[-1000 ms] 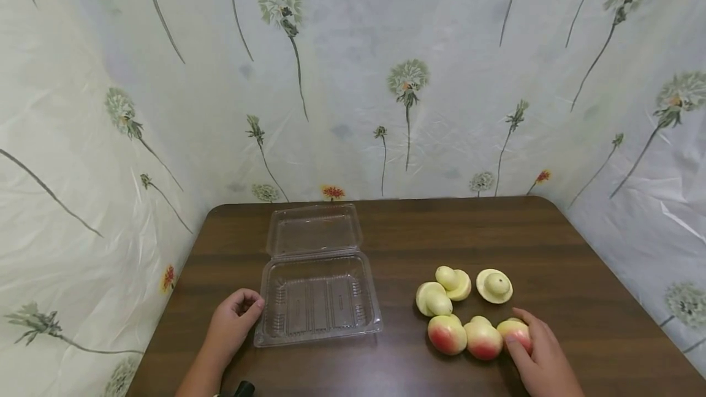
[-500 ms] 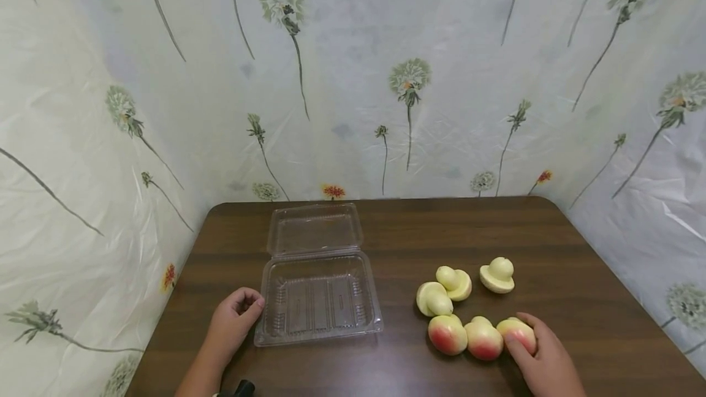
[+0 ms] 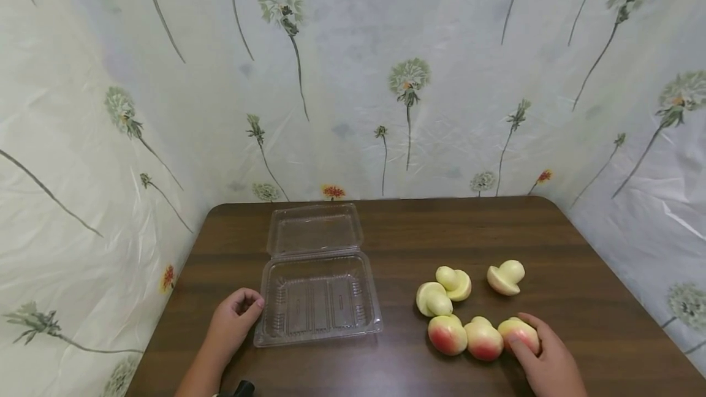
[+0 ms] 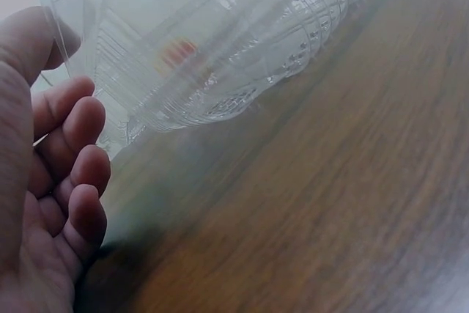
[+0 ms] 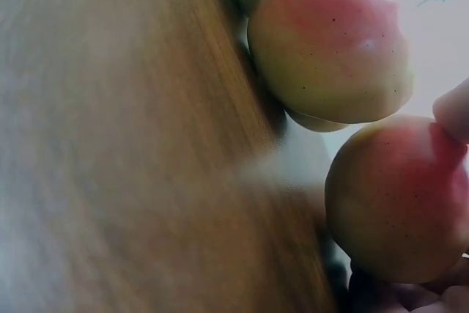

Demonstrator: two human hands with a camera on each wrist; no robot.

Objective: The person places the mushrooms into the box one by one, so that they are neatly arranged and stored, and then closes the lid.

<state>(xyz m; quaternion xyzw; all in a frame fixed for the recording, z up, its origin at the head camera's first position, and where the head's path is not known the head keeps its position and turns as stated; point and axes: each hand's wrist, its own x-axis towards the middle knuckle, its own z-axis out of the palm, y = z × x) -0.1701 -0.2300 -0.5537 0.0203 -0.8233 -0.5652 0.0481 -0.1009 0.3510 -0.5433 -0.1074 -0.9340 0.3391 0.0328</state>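
My left hand (image 3: 236,317) pinches the left rim of a clear plastic clamshell container (image 3: 320,340), whose lid (image 3: 314,230) lies folded back. In the left wrist view, the thumb and index fingertip are at the container's edge (image 4: 73,49), the other fingers curled beside it. On the right, my right hand (image 3: 548,360) grips a mushroom (image 3: 520,334) with a red-blushed yellow cap, thumb on its near side. Close to it are two more red-capped mushrooms (image 3: 483,340) (image 3: 447,336). Behind them two pale mushrooms (image 3: 434,300) (image 3: 456,283) touch, stems showing. Another mushroom (image 3: 506,278) lies tipped over farther back.
The brown wooden table (image 3: 397,231) has rounded far corners. Dandelion-printed curtains (image 3: 353,78) stand behind it and along both sides. A small black object (image 3: 244,388) is beside the left wrist at the bottom edge.
The mushroom at the back right has rolled from stem-up onto its side and shifted a little right. My right hand and its mushroom have moved slightly right; the left hand stays still.
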